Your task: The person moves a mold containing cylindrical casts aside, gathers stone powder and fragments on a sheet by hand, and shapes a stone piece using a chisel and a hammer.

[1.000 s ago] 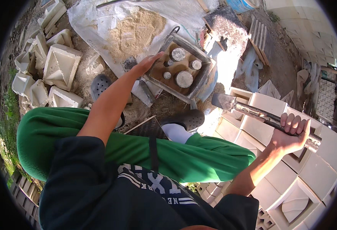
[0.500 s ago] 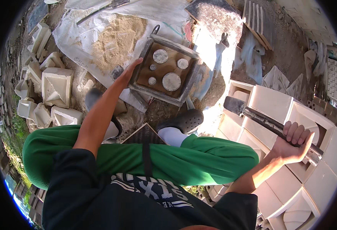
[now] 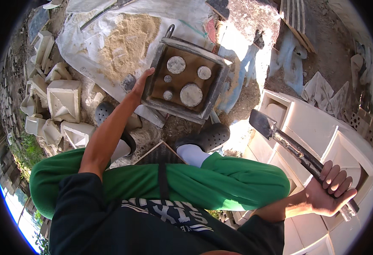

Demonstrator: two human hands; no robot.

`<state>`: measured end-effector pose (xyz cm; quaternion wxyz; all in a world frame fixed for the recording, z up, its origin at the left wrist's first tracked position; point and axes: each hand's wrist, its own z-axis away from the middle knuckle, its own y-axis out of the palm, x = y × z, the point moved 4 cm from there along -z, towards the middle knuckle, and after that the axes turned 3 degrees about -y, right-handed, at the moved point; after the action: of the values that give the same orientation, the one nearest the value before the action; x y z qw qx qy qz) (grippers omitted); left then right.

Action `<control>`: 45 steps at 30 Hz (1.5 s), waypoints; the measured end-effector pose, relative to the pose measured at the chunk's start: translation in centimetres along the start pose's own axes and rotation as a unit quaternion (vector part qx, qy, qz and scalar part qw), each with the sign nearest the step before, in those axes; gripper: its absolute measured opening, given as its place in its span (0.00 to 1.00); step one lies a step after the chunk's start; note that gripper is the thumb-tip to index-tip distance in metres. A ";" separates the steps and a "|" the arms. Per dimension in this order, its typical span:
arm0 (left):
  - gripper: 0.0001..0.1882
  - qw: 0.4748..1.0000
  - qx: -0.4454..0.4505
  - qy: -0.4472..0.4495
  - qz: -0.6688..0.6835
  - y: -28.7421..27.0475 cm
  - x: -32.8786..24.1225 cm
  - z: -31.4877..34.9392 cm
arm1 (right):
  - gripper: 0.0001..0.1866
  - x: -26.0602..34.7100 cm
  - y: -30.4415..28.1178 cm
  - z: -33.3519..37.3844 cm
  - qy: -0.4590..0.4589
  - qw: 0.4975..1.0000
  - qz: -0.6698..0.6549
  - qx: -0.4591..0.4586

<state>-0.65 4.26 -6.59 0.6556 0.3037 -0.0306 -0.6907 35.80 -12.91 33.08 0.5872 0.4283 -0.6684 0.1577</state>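
Note:
My left hand [image 3: 142, 83] grips the left side of a square dark-framed mould [image 3: 176, 112], its fingers partly hidden by the frame. Inside the mould is a brown base with several round pale discs of different sizes, the largest disc [image 3: 191, 94] near the lower right. Out to the right, my right hand [image 3: 333, 187] is wrapped around the handle of a mallet [image 3: 299, 154]. The mallet's dark block-shaped head [image 3: 262, 123] points up and left, well apart from the mould. White moulded blocks [image 3: 309, 121] lie beneath the mallet.
Sand [image 3: 129, 44] is heaped on a white sheet [image 3: 84, 55] beyond the mould. Pale cast pieces [image 3: 64, 100] are piled at the left. My feet in dark clogs [image 3: 212, 137] rest just below the mould. A slatted wooden piece [image 3: 296, 21] lies at the far right.
The view has shifted slightly. My right hand and the mallet appear a little lower in the picture, and the mallet head is sharper. My left hand keeps its hold on the mould.

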 end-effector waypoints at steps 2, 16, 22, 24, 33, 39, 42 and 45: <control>0.38 0.998 -0.040 -0.010 -0.038 0.4 0.3 -0.4 | 0.27 -0.2 -0.3 -0.2 0.006 1.000 -0.001 0.008; 0.36 0.997 -0.023 0.032 0.072 7.8 0.7 -5.2 | 0.28 -0.5 -0.7 0.1 0.015 1.000 0.011 -0.017; 0.39 0.996 -0.029 0.085 -0.001 7.5 0.7 -7.5 | 0.27 0.1 1.2 0.4 0.001 1.000 0.009 -0.005; 0.43 0.978 -0.055 0.143 -0.143 6.5 0.0 -7.9 | 0.27 -0.3 2.8 0.4 -0.002 1.000 0.004 -0.007; 0.53 0.743 -0.098 0.155 -0.644 1.3 -6.4 -4.7 | 0.26 -1.6 11.6 0.0 0.047 0.989 -0.015 0.141; 0.29 0.370 -0.246 0.162 -0.881 -8.6 -20.2 12.9 | 0.26 -3.7 14.5 -2.7 0.097 0.978 -0.057 0.178; 0.15 0.332 -0.318 0.195 -0.866 -16.0 -22.0 24.9 | 0.23 -7.1 11.0 -3.9 0.150 0.949 -0.156 0.229; 0.19 0.372 -0.385 0.204 -0.820 -22.9 -17.9 34.2 | 0.22 -10.4 7.5 -1.7 0.123 0.965 -0.134 0.191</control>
<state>-37.49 11.81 17.98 -0.1989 0.0260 0.6371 -0.7442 30.62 -3.32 26.09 0.5881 0.5957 -0.4847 0.2537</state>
